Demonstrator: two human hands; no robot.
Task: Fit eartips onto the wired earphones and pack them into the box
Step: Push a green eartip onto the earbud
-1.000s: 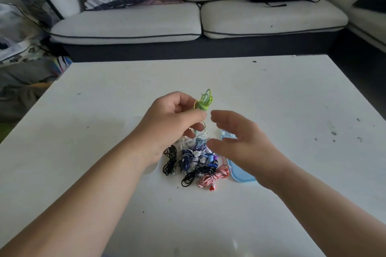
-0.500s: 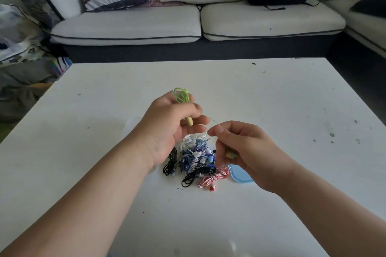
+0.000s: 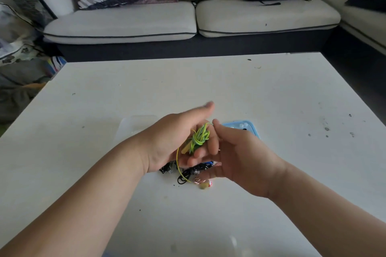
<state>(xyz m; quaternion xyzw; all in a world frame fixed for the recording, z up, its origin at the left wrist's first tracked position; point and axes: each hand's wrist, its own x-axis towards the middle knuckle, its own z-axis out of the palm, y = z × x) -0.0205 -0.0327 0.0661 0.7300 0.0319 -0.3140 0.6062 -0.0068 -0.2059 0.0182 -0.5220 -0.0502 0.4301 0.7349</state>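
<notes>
My left hand is turned palm up and holds a coiled green and yellow wired earphone in its curled fingers, with the index finger stretched forward. My right hand pinches a loop of the green cable at the top of that coil. One strand of the cable hangs down to a yellowish earbud near the table. Below both hands lies a pile of other coiled earphones, black, blue and pink, mostly hidden. A blue tray with small white eartips sits behind my right hand.
A clear plastic box stands on the white table just behind my left wrist. A sofa with cushions and a black bag runs along the table's far side.
My left hand has rolled palm up, so the green coil now lies in its fingers. My right hand let go of the earbud end and moved up to pinch the cable at the coil.
</notes>
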